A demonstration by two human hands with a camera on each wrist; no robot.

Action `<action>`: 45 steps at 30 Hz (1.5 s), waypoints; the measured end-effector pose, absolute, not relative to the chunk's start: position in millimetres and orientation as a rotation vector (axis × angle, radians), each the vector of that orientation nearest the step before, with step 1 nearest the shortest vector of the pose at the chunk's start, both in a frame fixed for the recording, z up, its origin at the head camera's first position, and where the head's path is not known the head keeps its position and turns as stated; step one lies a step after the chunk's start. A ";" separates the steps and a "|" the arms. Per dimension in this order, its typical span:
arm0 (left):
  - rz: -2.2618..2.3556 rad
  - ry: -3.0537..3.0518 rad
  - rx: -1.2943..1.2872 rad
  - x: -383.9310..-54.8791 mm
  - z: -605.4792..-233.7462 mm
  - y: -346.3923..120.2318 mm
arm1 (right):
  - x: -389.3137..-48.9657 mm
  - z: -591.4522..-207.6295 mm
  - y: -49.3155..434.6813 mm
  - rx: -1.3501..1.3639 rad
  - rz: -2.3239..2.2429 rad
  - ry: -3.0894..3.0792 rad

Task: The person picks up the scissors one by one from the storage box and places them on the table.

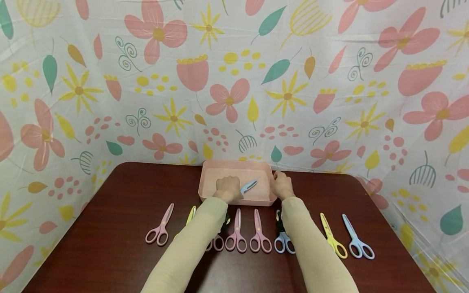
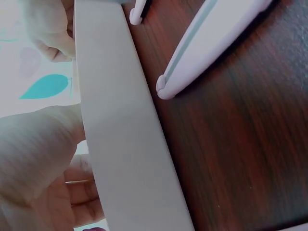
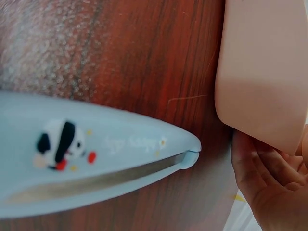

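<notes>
In the head view, a shallow pink tray (image 1: pixel 234 201) stands at the back of the table. My left hand (image 1: pixel 228 189) is inside it, fingers curled at the handle end of light blue scissors (image 1: pixel 250 186). Their blade points right, and the handles are hidden beneath the hand. My right hand (image 1: pixel 282 185) grips the tray's right side, near its front corner; in the right wrist view its fingers (image 3: pixel 274 168) bend around the corner. The left wrist view shows my left hand (image 2: pixel 43 163) behind the tray's wall (image 2: pixel 115 106), without the scissors visible.
A row of scissors lies before the tray: pink scissors (image 1: pixel 159 228), more pink scissors (image 1: pixel 259 234), yellow scissors (image 1: pixel 331 236) and blue scissors (image 1: pixel 357 240), among others. My forearms cover some of them. A flower-patterned curtain (image 1: pixel 234 81) hangs behind the dark table (image 1: pixel 91 244).
</notes>
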State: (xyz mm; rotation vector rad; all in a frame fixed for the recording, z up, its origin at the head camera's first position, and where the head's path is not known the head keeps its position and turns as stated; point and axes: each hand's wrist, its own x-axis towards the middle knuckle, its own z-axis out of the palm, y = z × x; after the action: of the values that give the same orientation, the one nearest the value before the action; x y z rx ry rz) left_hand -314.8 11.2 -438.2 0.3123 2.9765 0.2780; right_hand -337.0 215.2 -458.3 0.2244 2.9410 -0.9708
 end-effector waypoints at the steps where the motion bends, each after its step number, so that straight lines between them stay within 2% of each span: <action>1: 0.295 2.980 0.318 -313.9 -437.4 10.7 | -336.9 -458.5 215.1 0.222 -0.972 2.940; 21: 0.509 3.036 0.400 -304.9 -409.2 -0.8 | -336.5 -457.2 215.7 0.183 -0.967 2.964; 45: 0.895 3.247 0.507 -273.8 -406.5 -22.9 | -336.8 -458.7 215.3 0.209 -0.980 2.953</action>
State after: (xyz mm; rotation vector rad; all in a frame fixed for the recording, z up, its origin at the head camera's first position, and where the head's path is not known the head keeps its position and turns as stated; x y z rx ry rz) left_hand -273.8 -22.9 -406.5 0.5074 3.2466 0.8950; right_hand -336.8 215.3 -458.7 0.2094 2.9530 -0.9802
